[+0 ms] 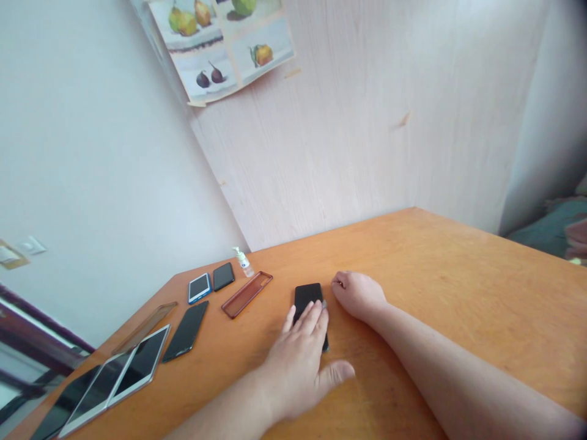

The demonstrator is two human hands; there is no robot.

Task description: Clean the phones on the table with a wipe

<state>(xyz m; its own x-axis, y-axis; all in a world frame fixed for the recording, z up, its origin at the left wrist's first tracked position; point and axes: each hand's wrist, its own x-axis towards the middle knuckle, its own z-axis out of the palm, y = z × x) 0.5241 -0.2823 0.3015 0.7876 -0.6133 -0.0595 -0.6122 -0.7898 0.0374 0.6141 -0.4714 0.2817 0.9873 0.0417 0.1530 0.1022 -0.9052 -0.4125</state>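
A black smartphone lies flat on the wooden table in front of me. My left hand rests across it, fingers stretched out and thumb spread to the right, covering its middle and lower left. A small greyish bit shows at the edge of the fingertips; I cannot make out what it is. Just right of the phone, apart from it, my right hand rests on the table in a loose fist, with nothing visible in it. Left of the phone lies a reddish-brown clear phone case.
On the table's left side lie a blue-cased phone, dark phones, an amber case and white-framed devices. A pump bottle stands near the wall. Fruit paintings hang on a board behind.
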